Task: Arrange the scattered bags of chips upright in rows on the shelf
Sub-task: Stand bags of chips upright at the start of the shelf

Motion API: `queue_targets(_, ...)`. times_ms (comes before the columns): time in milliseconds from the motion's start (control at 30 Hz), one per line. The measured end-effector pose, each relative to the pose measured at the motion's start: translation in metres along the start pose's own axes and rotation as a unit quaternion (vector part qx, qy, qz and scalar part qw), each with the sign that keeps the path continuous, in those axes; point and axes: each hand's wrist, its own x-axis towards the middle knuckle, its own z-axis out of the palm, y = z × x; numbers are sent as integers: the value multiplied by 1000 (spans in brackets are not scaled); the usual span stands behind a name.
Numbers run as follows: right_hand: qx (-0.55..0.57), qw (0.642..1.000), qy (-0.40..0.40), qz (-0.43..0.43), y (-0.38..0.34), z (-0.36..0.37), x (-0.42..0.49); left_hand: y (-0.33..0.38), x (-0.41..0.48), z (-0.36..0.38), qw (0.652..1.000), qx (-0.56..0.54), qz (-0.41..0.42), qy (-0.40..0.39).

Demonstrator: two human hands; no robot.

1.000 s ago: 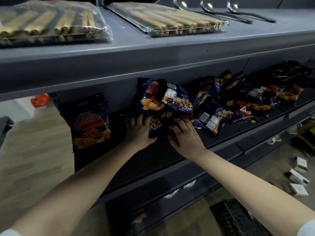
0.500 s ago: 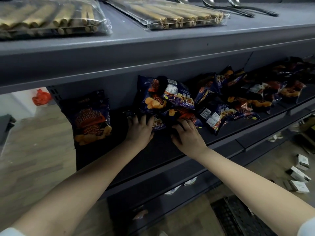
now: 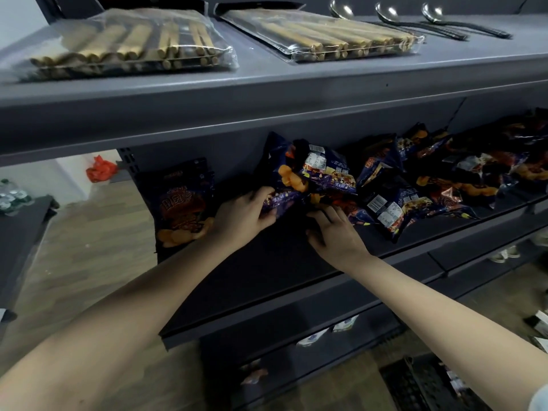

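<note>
My left grip (image 3: 243, 215) is clamped on a purple chip bag (image 3: 286, 198). My thumb is on top of the bag and my fingers (image 3: 268, 216) curl around its near edge. This bag lies in the middle of the shelf (image 3: 281, 262), close to the back wall. It touches the other bags behind it.

My right grip (image 3: 335, 232) is just beside it, toward the right end. Its fingers are spread apart and lie on the shelf. The tips touch the dark bags there. It holds nothing that I can see.

One chip bag (image 3: 181, 203) stands upright at the left end of the shelf, with its back to the wall. It is apart from the rest. A messy pile of chip bags (image 3: 415, 188) runs from the middle to the right end of the shelf. They lie flat or tilted, some on top of others. A few show white labels with bar codes.

On the top shelf (image 3: 267, 84) lie two clear packs of long tan sticks, one pack (image 3: 127, 46) at the left and the other pack (image 3: 326, 34) beside it. Three spoons (image 3: 385, 13) lie near the back right corner.

Under my arms a lower shelf (image 3: 311, 360) holds small white packs (image 3: 344, 324). A red-orange bag (image 3: 100, 169) sits past the left end of the shelf, beside the wooden floor (image 3: 89, 232). A black crate (image 3: 421, 384) is down by my right arm.
</note>
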Motion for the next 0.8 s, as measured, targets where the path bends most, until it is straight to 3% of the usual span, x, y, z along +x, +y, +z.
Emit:
queue_targets(133, 49, 998, 23, -11, -13, 1, 8, -3, 5, -20, 998, -26, -47, 42)
queue_targets(200, 96, 995, 29, -4, -18, 3, 12, -6, 6, -26, 990, -93, -100, 46)
queue_targets(333, 246, 967, 36, 60, -26, 9, 18, -13, 11, -29, 930, -281, -234, 30)
queue_targets(433, 332, 933, 80, 112, -28, 10, 22, -19, 9, -27, 894, -338, -294, -13)
queue_targets(600, 412, 901, 97, 95, -29, 0, 22, -26, -1, -24, 875, -376, -279, -126)
queue_targets(667, 418, 903, 37, 93, -31, -6, 24, -25, -5, -22, 870, -372, -266, -186)
queue_targets(733, 405, 905, -104, 82, -31, -14, 25, -21, -6, -22, 859, -381, -251, -231)
queue_targets(800, 416, 872, -250, 62, -31, -18, 21, -18, -5, -20, 855, -386, -236, -255)
